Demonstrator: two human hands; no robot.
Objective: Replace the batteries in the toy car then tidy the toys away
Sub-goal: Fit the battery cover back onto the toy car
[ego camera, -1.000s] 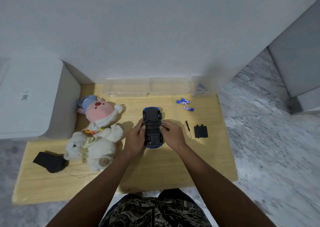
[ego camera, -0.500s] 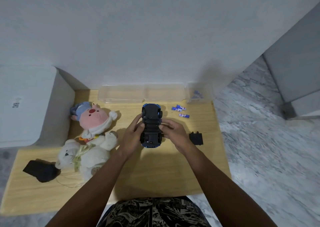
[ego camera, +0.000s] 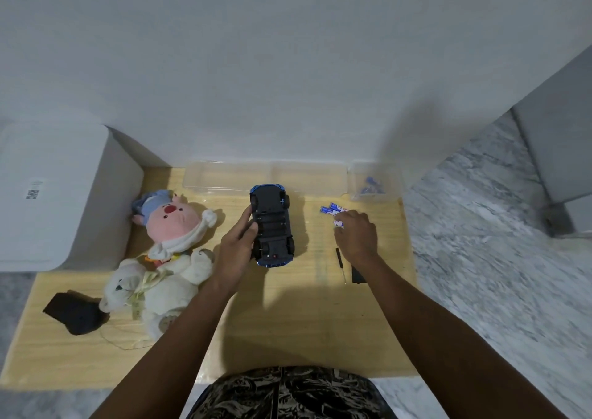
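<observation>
The blue toy car [ego camera: 272, 225] lies upside down on the wooden table [ego camera: 288, 322], its black underside up and the battery bay uncovered. My left hand [ego camera: 235, 249] holds the car's left side, fingers curled against it. My right hand [ego camera: 354, 234] is off to the right, fingertips pinching one blue-and-white battery [ego camera: 339, 224]. Two more batteries [ego camera: 331, 209] lie just beyond it. A small screwdriver [ego camera: 340, 263] and the black battery cover [ego camera: 357, 274] lie under my right wrist, the cover partly hidden.
A pink plush [ego camera: 173, 223] and a white bear plush [ego camera: 157, 287] lie left of the car, a black object [ego camera: 75, 313] further left. Clear plastic bins [ego camera: 266, 177] line the wall; a small one [ego camera: 371, 185] holds blue items. A white box [ego camera: 54, 194] stands at left.
My right hand left the car and moved right to the batteries, taking hold of one. My left hand stayed on the car. The camera view dipped.
</observation>
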